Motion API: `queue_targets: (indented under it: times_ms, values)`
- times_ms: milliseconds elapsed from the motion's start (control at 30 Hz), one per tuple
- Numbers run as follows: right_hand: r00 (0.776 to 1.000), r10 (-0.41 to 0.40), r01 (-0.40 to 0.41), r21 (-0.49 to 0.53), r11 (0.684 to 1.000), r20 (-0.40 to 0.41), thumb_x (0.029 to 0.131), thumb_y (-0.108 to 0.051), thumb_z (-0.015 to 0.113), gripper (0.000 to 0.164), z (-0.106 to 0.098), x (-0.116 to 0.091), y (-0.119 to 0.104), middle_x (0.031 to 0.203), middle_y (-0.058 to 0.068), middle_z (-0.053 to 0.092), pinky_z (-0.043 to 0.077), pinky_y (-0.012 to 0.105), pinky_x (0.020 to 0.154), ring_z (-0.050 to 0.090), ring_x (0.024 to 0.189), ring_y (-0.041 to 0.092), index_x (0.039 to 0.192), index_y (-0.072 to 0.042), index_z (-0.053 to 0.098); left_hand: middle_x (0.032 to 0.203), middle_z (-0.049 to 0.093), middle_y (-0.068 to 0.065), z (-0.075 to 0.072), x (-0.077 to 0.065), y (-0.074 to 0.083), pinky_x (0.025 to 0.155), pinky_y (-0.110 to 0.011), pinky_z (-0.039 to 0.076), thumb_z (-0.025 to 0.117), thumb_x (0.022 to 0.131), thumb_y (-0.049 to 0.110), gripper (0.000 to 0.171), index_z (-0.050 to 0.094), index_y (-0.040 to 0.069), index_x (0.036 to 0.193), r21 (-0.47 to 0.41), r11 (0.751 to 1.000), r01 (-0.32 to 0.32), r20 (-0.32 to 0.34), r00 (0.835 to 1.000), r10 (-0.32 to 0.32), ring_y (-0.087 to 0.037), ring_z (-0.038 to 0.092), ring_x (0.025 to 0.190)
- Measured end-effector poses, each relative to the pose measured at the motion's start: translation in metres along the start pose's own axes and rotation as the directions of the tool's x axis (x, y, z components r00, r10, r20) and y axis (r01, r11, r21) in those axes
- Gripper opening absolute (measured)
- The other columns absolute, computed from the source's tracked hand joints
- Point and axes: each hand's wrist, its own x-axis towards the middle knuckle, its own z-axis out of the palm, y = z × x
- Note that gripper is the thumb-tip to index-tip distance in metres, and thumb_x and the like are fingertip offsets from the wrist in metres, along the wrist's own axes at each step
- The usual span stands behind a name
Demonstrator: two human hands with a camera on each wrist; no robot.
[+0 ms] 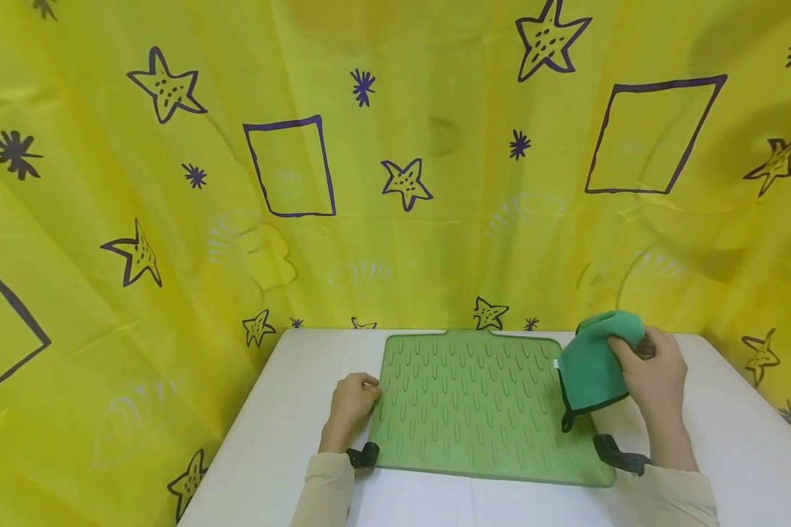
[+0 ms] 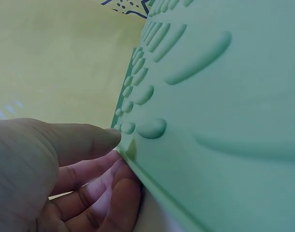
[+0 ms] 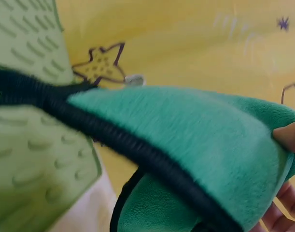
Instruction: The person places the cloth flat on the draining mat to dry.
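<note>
A light green mat (image 1: 468, 410) with raised oblong ridges lies on the white table. My left hand (image 1: 352, 406) pinches its left edge; in the left wrist view the thumb (image 2: 89, 142) lies on the ridged face of the mat (image 2: 244, 96), with the other fingers curled at the edge. My right hand (image 1: 659, 373) grips a folded green cloth (image 1: 596, 366) with dark edging, a hanging loop and a small white tag. The cloth hangs over the mat's right side. In the right wrist view the cloth (image 3: 186, 135) droops from thumb and fingers, its dark loop overlapping the mat.
A white table (image 1: 257, 439) stands under the mat. Behind and around it hangs a yellow curtain (image 1: 435, 256) printed with stars and square outlines. Black straps (image 1: 362, 455) are on both wrists.
</note>
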Motion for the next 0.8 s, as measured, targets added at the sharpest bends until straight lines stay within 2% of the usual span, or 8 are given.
queue_targets:
  times_ms: [133,267,400,633,800]
  values:
    - [0.999,-0.044,0.043,0.091,0.995,0.008,0.095,-0.025,0.072,0.037,0.007,-0.008,-0.016,0.099,-0.023,0.047,0.039,0.015,0.075,0.046,0.085,-0.007,0.124,-0.002,0.067,0.088,0.076,-0.007,0.000,-0.001,0.000,0.066,-0.033,0.050,0.072,0.089,0.017,0.023,0.076,0.003,0.107,0.004,1.000,-0.004,-0.005,1.000,0.004,-0.018,0.064,0.074]
    - [0.991,-0.125,0.117,0.139,0.983,0.051,0.095,-0.019,0.072,0.034,0.017,-0.016,-0.028,0.098,-0.023,0.048,0.040,0.008,0.075,0.049,0.086,-0.003,0.123,-0.002,0.066,0.087,0.075,-0.008,-0.001,-0.002,0.001,0.065,-0.033,0.050,0.072,0.089,0.015,0.022,0.075,0.003,0.108,0.014,1.000,-0.005,-0.010,1.000,0.005,-0.018,0.065,0.073]
    - [0.971,-0.207,0.188,0.150,0.971,0.117,0.096,-0.020,0.071,0.032,0.028,-0.022,-0.036,0.100,-0.022,0.049,0.041,0.006,0.075,0.050,0.088,-0.004,0.123,-0.003,0.065,0.088,0.076,-0.009,0.000,-0.002,0.002,0.065,-0.035,0.051,0.072,0.088,0.013,0.022,0.075,0.003,0.108,0.020,1.000,-0.009,-0.021,1.000,0.010,-0.020,0.067,0.074]
    - [0.934,-0.296,0.256,0.199,0.946,0.202,0.097,-0.017,0.071,0.031,0.050,-0.033,-0.043,0.110,-0.004,0.054,0.043,0.004,0.077,0.051,0.089,-0.006,0.123,-0.001,0.065,0.088,0.076,-0.009,0.003,-0.002,0.002,0.066,-0.036,0.052,0.072,0.087,0.012,0.022,0.076,0.004,0.107,0.042,0.999,-0.013,-0.035,0.999,0.014,-0.020,0.067,0.074]
    - [0.913,-0.336,0.283,0.231,0.931,0.233,0.097,-0.014,0.071,0.030,0.063,-0.041,-0.044,0.110,0.000,0.055,0.045,0.006,0.077,0.052,0.091,-0.005,0.123,-0.001,0.066,0.089,0.076,-0.009,0.005,0.001,0.001,0.066,-0.036,0.052,0.072,0.087,0.012,0.022,0.076,0.005,0.108,0.052,0.999,-0.010,-0.037,0.999,0.012,-0.019,0.066,0.074]
